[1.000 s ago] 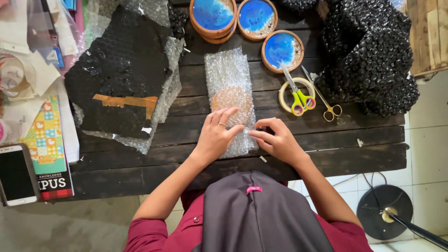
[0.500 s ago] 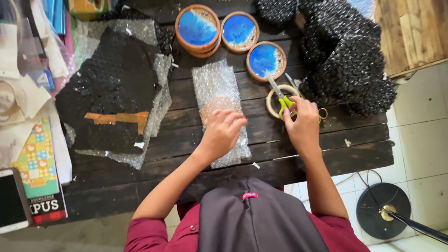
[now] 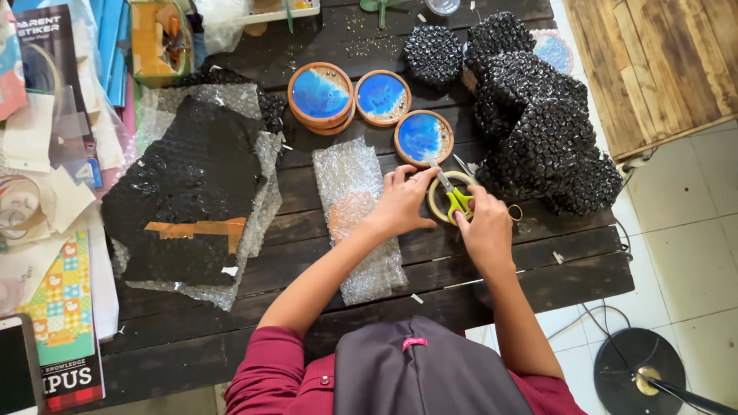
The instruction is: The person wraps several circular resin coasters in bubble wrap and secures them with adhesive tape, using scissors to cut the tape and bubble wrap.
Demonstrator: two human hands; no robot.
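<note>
A roll of tape lies flat on the dark bench, just right of a clear bubble-wrapped parcel, with green-handled scissors lying across it. The right hand rests over the scissors' handles, fingers curled on them; whether they pinch cannot be told. The left hand reaches across the parcel, fingers spread loosely, their tips touching the roll's rim. A second pair of scissors, metal-handled, shows partly just to the right. Three round coasters with blue centres and brown rims sit above. One heap of black bubble-wrapped bundles stands at the right. One black bubble-wrap sheet, marked by a brown tape strip, lies left on clear wrap. At the far left sit a colourful checkered book and one phone.
</note>
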